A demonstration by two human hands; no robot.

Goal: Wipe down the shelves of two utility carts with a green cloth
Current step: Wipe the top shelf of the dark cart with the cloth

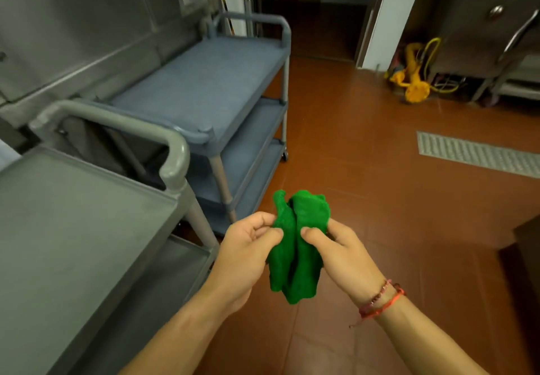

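Green cloth (pixel 295 246), nubby and bunched, hangs over tile floor (pixel 380 184). I see left hand (pixel 248 246) pinching its 9 o'clock edge, right hand (pixel 342 252) pinching 3 o'clock. Grey cart (pixel 87 214) at 9, blue cart (pixel 204 82) at 11.

Both hands hold a bunched green cloth (pixel 295 246) above a red tiled floor (pixel 365 187), left hand (pixel 248 250) and right hand (pixel 344 253) pinching it, beside two grey utility carts (pixel 204 82).
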